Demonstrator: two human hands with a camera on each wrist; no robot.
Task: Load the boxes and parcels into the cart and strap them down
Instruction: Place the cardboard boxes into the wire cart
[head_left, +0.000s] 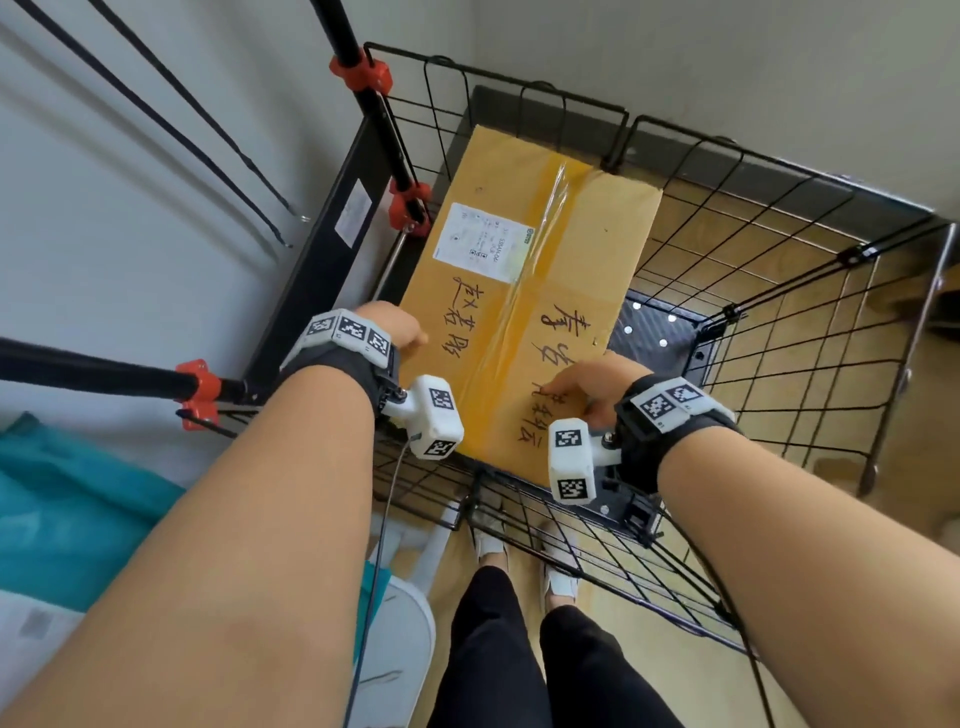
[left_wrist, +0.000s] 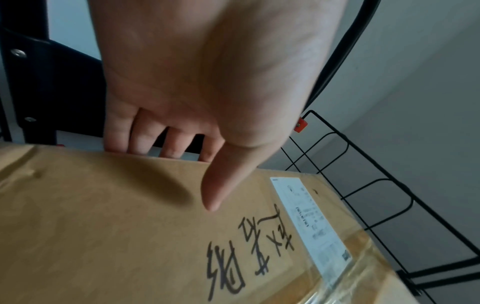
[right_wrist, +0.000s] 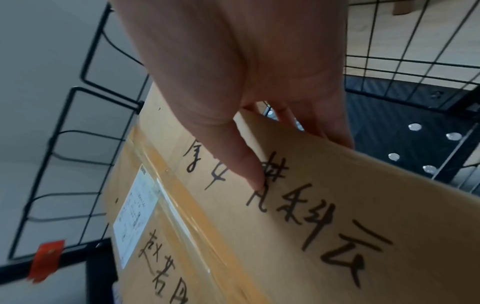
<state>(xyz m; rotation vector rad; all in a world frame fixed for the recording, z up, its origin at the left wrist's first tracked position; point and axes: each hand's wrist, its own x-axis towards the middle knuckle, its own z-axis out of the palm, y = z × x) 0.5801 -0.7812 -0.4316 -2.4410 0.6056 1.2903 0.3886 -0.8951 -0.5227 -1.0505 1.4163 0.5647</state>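
The black wire cart (head_left: 779, 249) fills the upper and right part of the head view, its mesh walls rising around a dark floor panel with pale studs (head_left: 654, 332). Inside it, toward the left side of the frame, sits a large brown cardboard box (head_left: 524, 291). Its long axis runs from the lower centre of the frame up toward the cart's far wall at upper centre, tilted slightly rightward. The top face looks up at the camera, with a band of clear tape (head_left: 540, 249) down its length, a white shipping label (head_left: 483, 241) left of the tape and black handwritten characters on both halves.

Both forearms reach in from the bottom corners of the frame, each wrist strapped with a black band carrying a marker-covered white camera block.

The left hand (head_left: 392, 327) grips the box's left long edge: in the left wrist view its fingers (left_wrist: 145, 135) hook down over the edge while the thumb (left_wrist: 221, 185) lies on the top face. The right hand (head_left: 597, 384) grips the right edge near the box's near end: its thumb (right_wrist: 244, 164) presses the top among the characters, the fingers (right_wrist: 324, 123) wrapped below the edge.

A black pole with red clamps (head_left: 363, 73) stands at the cart's upper left corner.
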